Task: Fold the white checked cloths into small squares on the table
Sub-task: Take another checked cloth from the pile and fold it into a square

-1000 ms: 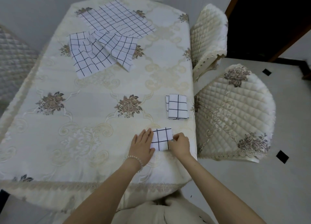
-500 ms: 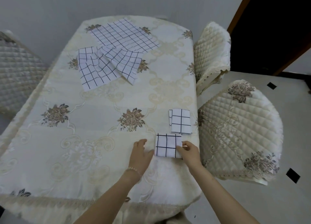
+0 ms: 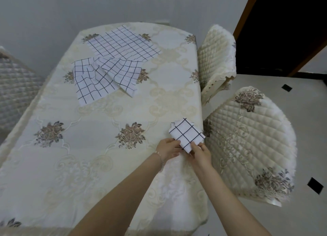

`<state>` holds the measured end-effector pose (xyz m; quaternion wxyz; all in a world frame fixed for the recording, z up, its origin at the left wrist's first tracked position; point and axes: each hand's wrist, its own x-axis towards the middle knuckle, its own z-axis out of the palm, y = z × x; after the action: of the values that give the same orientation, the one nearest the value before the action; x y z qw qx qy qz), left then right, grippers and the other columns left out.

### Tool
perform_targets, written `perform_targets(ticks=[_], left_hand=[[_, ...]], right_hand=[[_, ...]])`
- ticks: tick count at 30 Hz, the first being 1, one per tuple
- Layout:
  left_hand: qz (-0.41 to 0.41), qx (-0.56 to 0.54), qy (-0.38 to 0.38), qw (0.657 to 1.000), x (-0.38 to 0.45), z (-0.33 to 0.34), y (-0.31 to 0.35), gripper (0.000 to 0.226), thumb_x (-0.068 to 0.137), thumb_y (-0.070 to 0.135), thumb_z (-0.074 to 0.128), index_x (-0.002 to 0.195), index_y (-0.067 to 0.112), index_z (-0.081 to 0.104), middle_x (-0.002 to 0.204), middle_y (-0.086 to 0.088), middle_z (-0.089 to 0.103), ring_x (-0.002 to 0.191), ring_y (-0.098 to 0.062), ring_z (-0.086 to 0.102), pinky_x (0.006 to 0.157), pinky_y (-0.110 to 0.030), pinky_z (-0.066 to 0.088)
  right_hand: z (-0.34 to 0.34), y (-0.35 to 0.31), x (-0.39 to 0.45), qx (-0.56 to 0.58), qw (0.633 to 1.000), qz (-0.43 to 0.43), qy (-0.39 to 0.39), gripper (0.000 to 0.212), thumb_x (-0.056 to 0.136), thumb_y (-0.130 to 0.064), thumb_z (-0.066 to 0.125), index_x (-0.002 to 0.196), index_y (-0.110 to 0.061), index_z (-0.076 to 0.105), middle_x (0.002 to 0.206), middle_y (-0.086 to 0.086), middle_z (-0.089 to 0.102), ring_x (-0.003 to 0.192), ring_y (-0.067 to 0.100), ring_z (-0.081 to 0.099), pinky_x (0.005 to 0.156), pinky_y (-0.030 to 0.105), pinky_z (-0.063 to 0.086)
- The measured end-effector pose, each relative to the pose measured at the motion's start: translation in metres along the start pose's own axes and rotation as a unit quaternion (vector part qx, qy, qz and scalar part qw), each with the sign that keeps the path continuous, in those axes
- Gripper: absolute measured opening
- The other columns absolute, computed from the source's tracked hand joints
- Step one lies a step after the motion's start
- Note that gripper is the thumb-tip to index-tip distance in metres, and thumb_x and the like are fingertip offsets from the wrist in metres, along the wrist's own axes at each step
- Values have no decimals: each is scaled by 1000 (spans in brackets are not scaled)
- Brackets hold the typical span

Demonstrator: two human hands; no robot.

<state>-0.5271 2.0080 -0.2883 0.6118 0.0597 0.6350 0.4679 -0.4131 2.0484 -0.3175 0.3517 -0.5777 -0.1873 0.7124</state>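
A small folded white checked square [image 3: 186, 134] sits turned like a diamond near the table's right edge. It lies over another folded square whose corner [image 3: 173, 124] peeks out at the upper left. My right hand [image 3: 200, 151] pinches the top square's near corner. My left hand [image 3: 168, 148] touches its left near edge, fingers curled against it. Three unfolded checked cloths lie at the far end: a large flat one [image 3: 123, 44], a rumpled one [image 3: 90, 81] and one overlapping it [image 3: 122, 72].
The table [image 3: 88, 147] wears a cream floral cloth hanging over its edges. Two quilted cream chairs [image 3: 247, 143] [image 3: 216, 55] stand close along the right side, another chair [image 3: 16, 83] at the left. A dark doorway [image 3: 286, 23] is at the far right.
The folded square moved away from me and to the right, turned diagonal, and came to rest over the earlier folded square. Both hands followed it. The camera view tilted up.
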Motion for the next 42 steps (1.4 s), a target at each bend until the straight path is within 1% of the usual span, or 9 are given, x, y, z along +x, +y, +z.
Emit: perform_targets(ticks=[2, 6, 12, 20, 23, 26, 30, 34, 42], left_hand=[[7, 18, 36, 999, 16, 10, 2, 14, 88, -2, 56, 102, 0, 55, 98, -20, 63, 86, -30, 64, 66, -33, 58], [61, 180, 119, 974, 39, 13, 4, 30, 83, -2, 57, 112, 2, 55, 100, -17, 62, 88, -25, 59, 80, -37, 53], [126, 333, 115, 927, 53, 3, 13, 33, 86, 6, 57, 119, 12, 55, 82, -3, 59, 72, -17, 55, 61, -21, 40], [194, 382, 142, 892, 57, 0, -1, 39, 85, 10, 58, 121, 8, 43, 93, -7, 55, 82, -22, 55, 73, -33, 47], [315, 500, 161, 791, 60, -8, -7, 40, 85, 14, 59, 122, 5, 47, 112, -12, 50, 99, -26, 50, 85, -37, 45], [405, 627, 127, 653, 63, -13, -9, 47, 86, 18, 58, 131, 5, 48, 132, -13, 51, 119, -30, 50, 95, -40, 45], [388, 752, 95, 524, 70, -9, -11, 53, 92, 30, 33, 138, 7, 45, 146, -8, 42, 135, -26, 39, 110, -42, 33], [325, 792, 92, 509, 81, -8, -16, 61, 92, 32, 16, 141, 7, 40, 148, -9, 38, 138, -25, 34, 114, -41, 22], [332, 767, 70, 545, 99, -16, -27, 56, 95, 33, 20, 138, 5, 44, 146, -11, 42, 136, -25, 38, 111, -43, 24]], right_hand=[[6, 8, 5, -5, 1000, 11, 29, 7, 92, 1, 58, 88, -5, 58, 89, 15, 62, 79, 25, 61, 85, 45, 52], [15, 14, 8, -40, 996, 2, 80, 13, 87, 1, 61, 74, -2, 58, 79, 15, 63, 70, 24, 61, 68, 36, 54], [9, 12, 17, -159, 983, -4, 94, 23, 86, -17, 57, 69, -2, 62, 68, 14, 66, 57, 26, 58, 54, 33, 50], [-11, 9, 21, -337, 934, -95, 74, 38, 94, -27, 52, 62, -7, 57, 57, 7, 56, 54, 23, 50, 56, 37, 44], [-15, 2, 16, -414, 881, -189, 126, 28, 93, -25, 54, 70, -10, 49, 68, 2, 55, 65, 21, 51, 56, 30, 35], [-13, -3, 22, -526, 745, -394, 115, 12, 92, -15, 55, 99, -5, 57, 99, 10, 56, 93, 26, 50, 77, 32, 40], [7, -4, 50, -637, 640, -429, -25, 53, 100, -30, 28, 148, -8, 32, 153, 7, 34, 144, 20, 24, 117, 35, 20], [20, -2, 70, -705, 582, -398, -72, 67, 93, -43, 0, 152, -13, 9, 161, 0, 9, 145, 8, -5, 118, 26, -8], [1, 17, 94, -722, 570, -389, -51, 61, 100, -40, 10, 152, -11, 19, 159, 1, 16, 147, 15, 11, 119, 30, -1]])
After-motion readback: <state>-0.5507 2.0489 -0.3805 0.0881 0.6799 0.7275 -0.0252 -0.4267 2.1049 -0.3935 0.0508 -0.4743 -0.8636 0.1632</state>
